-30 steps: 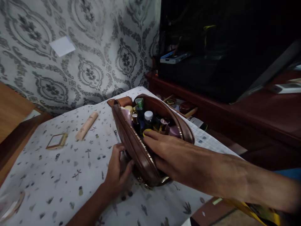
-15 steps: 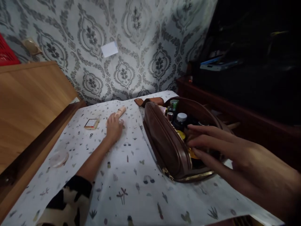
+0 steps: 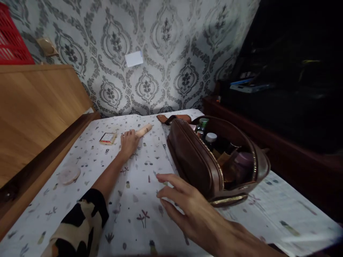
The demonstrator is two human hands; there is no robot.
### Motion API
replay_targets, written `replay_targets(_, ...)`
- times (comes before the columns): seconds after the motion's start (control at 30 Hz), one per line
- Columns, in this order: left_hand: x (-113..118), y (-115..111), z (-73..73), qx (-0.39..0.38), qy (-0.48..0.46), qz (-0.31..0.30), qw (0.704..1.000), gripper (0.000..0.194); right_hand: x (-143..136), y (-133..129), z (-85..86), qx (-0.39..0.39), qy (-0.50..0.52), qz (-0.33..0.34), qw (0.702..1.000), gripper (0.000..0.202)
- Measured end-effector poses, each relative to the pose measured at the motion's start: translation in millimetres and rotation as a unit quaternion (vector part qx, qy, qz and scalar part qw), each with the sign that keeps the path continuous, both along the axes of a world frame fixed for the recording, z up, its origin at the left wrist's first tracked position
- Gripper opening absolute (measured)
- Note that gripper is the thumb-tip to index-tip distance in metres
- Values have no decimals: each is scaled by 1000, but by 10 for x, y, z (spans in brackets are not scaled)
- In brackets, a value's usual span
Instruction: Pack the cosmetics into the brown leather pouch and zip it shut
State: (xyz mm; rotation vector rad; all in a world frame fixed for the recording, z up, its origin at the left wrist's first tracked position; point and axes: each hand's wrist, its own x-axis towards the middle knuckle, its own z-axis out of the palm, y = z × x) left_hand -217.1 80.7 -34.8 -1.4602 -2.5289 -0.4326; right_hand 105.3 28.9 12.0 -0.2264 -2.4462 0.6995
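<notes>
My left hand (image 3: 129, 142) rests on the patterned white tablecloth with its fingers curled around the near end of a pale pink tube (image 3: 144, 130). The tube's other end points away to the right. My right hand (image 3: 184, 207) hovers over the cloth in front of the brown leather bag (image 3: 191, 159), fingers apart and nothing visible between them. The bag stands unzipped. Inside it are a white-capped dark bottle (image 3: 210, 138), a green-topped bottle (image 3: 202, 125) and a purple-capped container (image 3: 244, 159); deeper contents are in shadow.
Left of my left hand lies a small square compact (image 3: 107, 138). A round clear item (image 3: 69, 175) is nearer on the left. Behind the bag sits a brown strap (image 3: 179, 117). A wooden panel (image 3: 40, 103) borders the left, a dark red ledge (image 3: 284, 139) the right.
My right hand has come out of the bag's opening and moved left over the cloth. My left hand stays by the tube, and more of the tube now shows. The view has shifted slightly.
</notes>
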Motion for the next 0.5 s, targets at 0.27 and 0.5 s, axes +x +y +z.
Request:
replay_targets(0.27, 26, -164, -59, 19, -73, -54, 996, 28, -942, 9, -362, -180, -84, 65, 978, 15)
replay_targets(0.5, 29, -247, -234, 47, -98, -113, 988, 24, -1380, 50, -675, -231, -54, -2, 972, 15)
